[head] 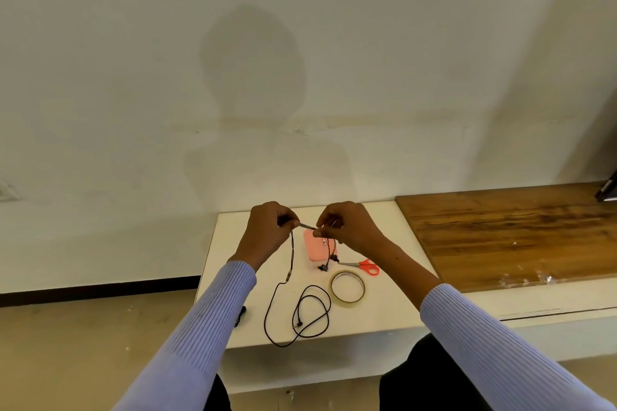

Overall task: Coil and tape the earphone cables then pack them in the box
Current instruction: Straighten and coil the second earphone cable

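Above a white table (233, 327), the left hand (267, 233) and right hand (347, 227) pinch a black earphone cable (292, 253) taut; its limp, light slack trails below, likely best gripped near the plug.

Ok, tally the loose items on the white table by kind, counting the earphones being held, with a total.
Earphones: 2, one held by left hand and right hand at, one on the table
Pink box: 1
Scissors: 1
Tape roll: 1
Small black item, kind unclear: 1
Total: 6
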